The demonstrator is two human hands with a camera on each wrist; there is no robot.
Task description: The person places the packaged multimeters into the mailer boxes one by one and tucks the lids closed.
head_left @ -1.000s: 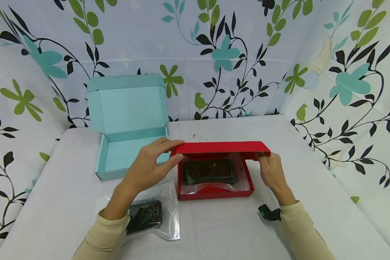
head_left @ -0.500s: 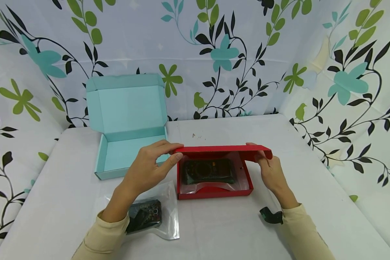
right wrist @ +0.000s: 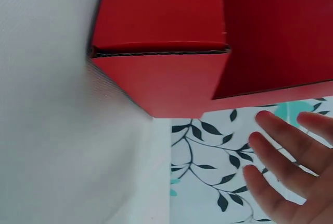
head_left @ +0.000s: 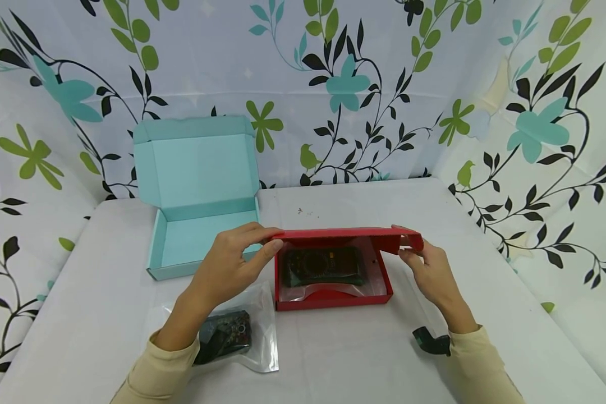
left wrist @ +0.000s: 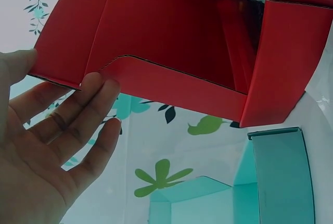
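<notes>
White table (head_left: 333,359): two boxes, two bagged devices.

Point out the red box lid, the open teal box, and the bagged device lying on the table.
red box lid (head_left: 343,232), head view, on its top face.
teal box (head_left: 197,171), head view, inside of the raised lid.
bagged device (head_left: 229,332), head view, on the dark body inside the clear bag.

The red box (head_left: 333,280) is a shallow cardboard mailer, sitting flat on the table just right of centre. Its hinged lid (head_left: 343,234) hangs half-lowered over the tray, nearly level, front flap pointing toward 6 o'clock. Inside lies a dark device (head_left: 323,266) in a clear plastic bag (possibly a multimeter, though the lid's shadow blurs it), toward the tray's 12 o'clock wall.
</notes>
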